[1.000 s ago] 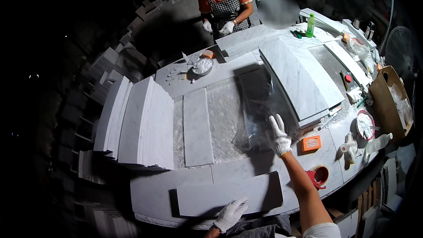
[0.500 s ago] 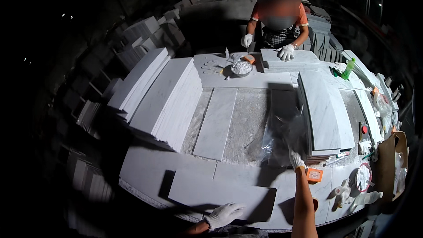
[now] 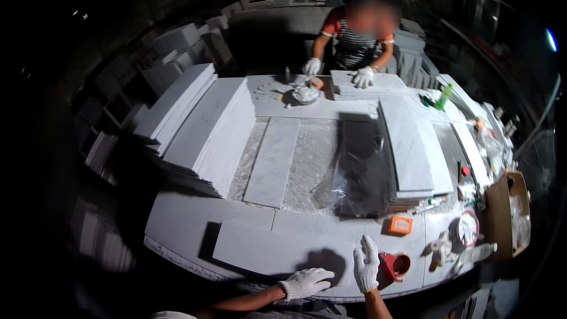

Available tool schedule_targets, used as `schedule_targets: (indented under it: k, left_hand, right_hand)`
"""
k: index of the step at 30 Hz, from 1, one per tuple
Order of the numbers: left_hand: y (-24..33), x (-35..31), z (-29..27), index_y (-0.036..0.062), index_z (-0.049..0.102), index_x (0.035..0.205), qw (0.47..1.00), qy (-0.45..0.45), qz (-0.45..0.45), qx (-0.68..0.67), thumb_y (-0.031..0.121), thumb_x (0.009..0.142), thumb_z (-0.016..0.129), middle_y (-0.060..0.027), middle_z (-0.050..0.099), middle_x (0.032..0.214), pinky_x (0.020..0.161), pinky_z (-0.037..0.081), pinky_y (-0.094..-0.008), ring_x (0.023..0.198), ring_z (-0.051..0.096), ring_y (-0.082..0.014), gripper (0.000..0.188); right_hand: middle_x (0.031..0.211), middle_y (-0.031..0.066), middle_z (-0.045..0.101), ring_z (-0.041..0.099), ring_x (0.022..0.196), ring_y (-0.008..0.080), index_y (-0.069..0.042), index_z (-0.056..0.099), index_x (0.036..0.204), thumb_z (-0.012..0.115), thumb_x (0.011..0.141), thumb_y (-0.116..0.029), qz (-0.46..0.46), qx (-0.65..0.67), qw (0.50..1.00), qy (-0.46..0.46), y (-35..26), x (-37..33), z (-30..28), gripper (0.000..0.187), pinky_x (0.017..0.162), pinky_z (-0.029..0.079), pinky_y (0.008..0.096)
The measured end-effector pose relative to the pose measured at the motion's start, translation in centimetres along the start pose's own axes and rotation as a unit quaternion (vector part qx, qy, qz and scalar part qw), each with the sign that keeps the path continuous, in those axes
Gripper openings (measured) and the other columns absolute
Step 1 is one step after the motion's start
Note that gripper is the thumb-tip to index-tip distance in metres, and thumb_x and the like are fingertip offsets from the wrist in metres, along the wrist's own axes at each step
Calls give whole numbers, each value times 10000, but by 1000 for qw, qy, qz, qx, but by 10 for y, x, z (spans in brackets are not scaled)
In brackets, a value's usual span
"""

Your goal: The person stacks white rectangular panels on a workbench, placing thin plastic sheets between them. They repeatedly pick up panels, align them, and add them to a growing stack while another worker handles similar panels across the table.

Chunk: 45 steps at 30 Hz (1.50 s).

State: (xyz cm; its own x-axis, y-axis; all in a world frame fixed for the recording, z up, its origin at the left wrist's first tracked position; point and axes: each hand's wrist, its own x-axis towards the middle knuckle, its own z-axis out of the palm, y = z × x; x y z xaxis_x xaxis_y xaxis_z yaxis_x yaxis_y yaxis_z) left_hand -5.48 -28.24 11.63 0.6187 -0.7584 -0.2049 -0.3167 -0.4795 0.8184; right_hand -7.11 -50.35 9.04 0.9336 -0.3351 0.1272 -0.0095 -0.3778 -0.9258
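A flat white marble slab (image 3: 260,247) lies at the near edge of the table. My left hand (image 3: 307,282), in a white knit glove, is at its near side with fingers stretched out and nothing in them. My right hand (image 3: 366,264), gloved likewise, is raised near the slab's right end. Its fingers point away from me, and it is empty. Just right of it sits a red tape dispenser (image 3: 394,267), with an orange box (image 3: 400,225) farther off. Crumpled clear plastic (image 3: 363,186) lies beyond, against the right-hand slab stack.
Tall stacks of marble slabs stand at the left (image 3: 204,133) and right (image 3: 407,147). Across the table a person in gloves rests a hand on another slab stack (image 3: 378,84), beside a bowl of white material (image 3: 305,94). A cardboard box (image 3: 502,215) and bottle (image 3: 477,254) are at right.
My right hand has come back from the clear plastic to the near edge, uncovering the red tape dispenser. My left hand stays near the slab. The whole view has shifted somewhat.
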Motion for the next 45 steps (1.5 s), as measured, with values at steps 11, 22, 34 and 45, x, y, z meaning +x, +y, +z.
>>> schedule_targets:
  k: [11,22,34,45]
  left_hand:
    - [-102,37,3,252,559,1329,859,-36,136,491,480,891,493,-38,488,1412,1076,266,-517,1326,375,-271,498]
    - [-100,29,2,165,634,1237,900,69,278,330,291,831,679,-111,525,1356,1119,319,-503,1293,434,-346,427]
    - [-81,21,26,108,638,1222,923,104,227,292,193,845,664,-118,567,1312,1069,370,-492,1252,481,-355,388]
    - [-2,-93,330,83,443,1384,804,-514,224,196,303,899,590,-188,598,1232,943,477,-455,1114,585,-384,552]
  right_hand:
    - [1158,174,651,632,1083,268,25,595,1244,609,923,-117,233,-54,944,227,-60,-215,17,352,960,485,348]
    - [1289,187,584,570,1185,326,-36,543,1328,595,935,-256,248,-10,942,228,-105,-275,90,453,1036,440,380]
    - [1321,205,549,560,1195,350,-71,457,1412,643,870,-344,611,-126,646,440,56,-498,54,635,987,456,424]
    - [1476,274,373,426,1319,419,-85,295,1502,608,871,-497,749,-28,478,458,121,-618,17,816,1064,389,462]
